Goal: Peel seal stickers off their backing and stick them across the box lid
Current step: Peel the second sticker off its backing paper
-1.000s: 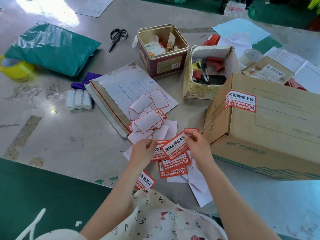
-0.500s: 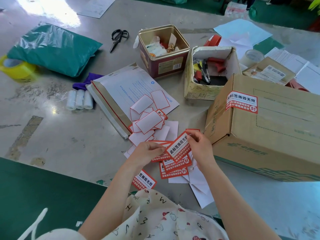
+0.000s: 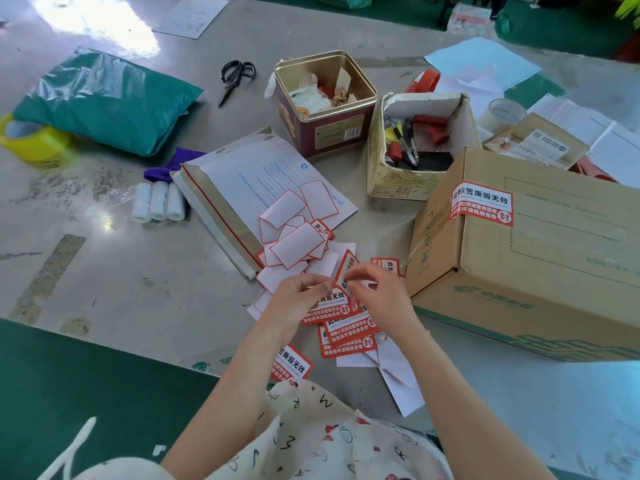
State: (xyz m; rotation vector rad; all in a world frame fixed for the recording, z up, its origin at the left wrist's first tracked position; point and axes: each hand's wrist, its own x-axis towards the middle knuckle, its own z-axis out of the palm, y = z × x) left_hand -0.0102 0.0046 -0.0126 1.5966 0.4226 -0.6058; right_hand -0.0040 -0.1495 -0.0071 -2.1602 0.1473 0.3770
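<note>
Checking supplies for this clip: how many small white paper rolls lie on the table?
3, side by side and touching, left of the white mailer envelope: left roll, middle roll, right roll. None looks hidden.

Cardboard box (image 3: 540, 258) cut off right; fingertips blurred.

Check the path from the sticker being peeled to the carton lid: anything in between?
Nothing visible blocks it. Both hands, left hand and right hand, pinch the sticker just left of the cardboard box. Only bare table and one loose sticker lie between; one seal already sits on the lid edge.
</note>
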